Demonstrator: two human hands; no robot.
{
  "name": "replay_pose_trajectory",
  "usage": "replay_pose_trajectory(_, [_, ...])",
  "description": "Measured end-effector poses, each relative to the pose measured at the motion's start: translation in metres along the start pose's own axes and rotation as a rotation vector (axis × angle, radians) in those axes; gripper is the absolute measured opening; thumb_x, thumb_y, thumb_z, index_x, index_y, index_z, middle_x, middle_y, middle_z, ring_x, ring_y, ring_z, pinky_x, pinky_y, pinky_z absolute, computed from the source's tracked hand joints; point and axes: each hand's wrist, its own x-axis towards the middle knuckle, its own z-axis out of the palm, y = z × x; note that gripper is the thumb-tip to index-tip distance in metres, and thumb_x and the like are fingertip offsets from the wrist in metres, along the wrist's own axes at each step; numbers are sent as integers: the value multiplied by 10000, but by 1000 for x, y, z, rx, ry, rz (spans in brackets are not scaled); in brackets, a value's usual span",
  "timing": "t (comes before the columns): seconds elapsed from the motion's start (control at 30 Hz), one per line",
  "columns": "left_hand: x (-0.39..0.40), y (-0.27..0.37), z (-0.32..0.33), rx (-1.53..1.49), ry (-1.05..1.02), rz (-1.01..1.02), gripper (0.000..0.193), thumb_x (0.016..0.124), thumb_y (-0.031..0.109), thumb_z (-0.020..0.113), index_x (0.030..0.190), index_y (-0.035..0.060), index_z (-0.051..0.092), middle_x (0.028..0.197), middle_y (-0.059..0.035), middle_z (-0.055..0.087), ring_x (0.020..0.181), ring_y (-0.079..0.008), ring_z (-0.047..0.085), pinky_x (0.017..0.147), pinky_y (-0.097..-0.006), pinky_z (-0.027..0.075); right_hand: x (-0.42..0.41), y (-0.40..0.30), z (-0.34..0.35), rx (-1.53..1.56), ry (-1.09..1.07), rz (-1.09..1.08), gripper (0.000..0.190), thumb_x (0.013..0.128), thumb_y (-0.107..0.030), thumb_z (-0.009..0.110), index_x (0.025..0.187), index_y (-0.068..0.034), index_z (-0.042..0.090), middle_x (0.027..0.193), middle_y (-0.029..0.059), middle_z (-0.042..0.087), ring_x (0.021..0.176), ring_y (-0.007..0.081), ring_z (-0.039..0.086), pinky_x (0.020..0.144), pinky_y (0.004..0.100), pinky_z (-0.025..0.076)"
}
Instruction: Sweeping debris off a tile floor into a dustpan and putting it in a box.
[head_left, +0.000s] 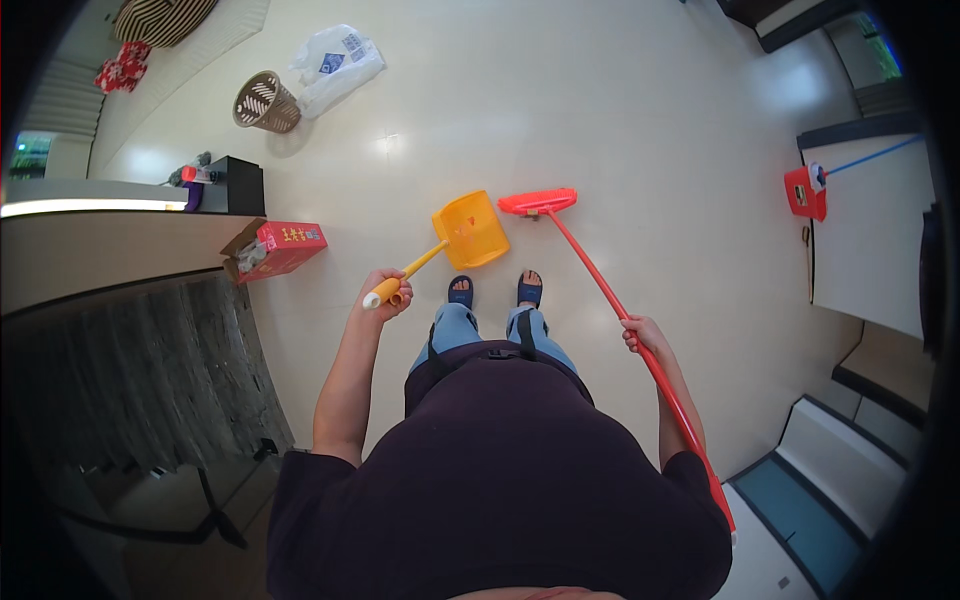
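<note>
My left hand (388, 290) grips the handle of a yellow plastic dustpan (471, 231) near its white-tipped end. The pan is in front of my slippered feet, and a small reddish patch shows on its surface. In my right hand (643, 334) is the long red handle of a broom (541, 201), which slants back along my right forearm and past my sleeve. The red broom head is just right of the pan's far corner, with a narrow gap between them. Whether the pan rests on the floor or hovers just above it, I cannot tell.
Ahead on the left, an openwork wastebasket (268, 105) stands beside a white plastic bag (339, 69) on the pale floor. An open red cardboard box (281, 249) sits by the counter (127, 251). A red bucket (806, 193) with a blue pole is at the right wall.
</note>
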Motion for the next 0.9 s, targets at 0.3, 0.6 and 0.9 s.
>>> replay_pose_trajectory(0.3, [31, 27, 11, 34, 45, -64, 125, 733, 85, 500, 752, 35, 387, 578, -37, 436, 478, -143, 477, 452, -247, 467, 14, -2, 10, 113, 79, -79, 136, 844, -201, 547, 891, -93, 477, 545, -35, 422, 385, 29, 373, 316, 170, 311])
replay_pose_trajectory(0.6, [70, 69, 76, -234, 80, 55, 119, 739, 67, 497, 694, 32, 392, 569, -43, 417, 443, -139, 440, 394, -213, 436, 59, 60, 49, 1254, -615, 122, 273, 935, -228, 373, 989, 26, 456, 545, -24, 381, 402, 37, 388, 352, 170, 375])
replay_pose_trajectory(0.9, [76, 78, 70, -223, 37, 76, 101, 763, 109, 465, 709, 41, 413, 557, -38, 436, 431, -132, 448, 388, -207, 433, -1, 94, 131, 1319, -713, 208, 243, 914, -112, 373, 1104, 32, 418, 554, -23, 367, 379, 30, 350, 322, 170, 340])
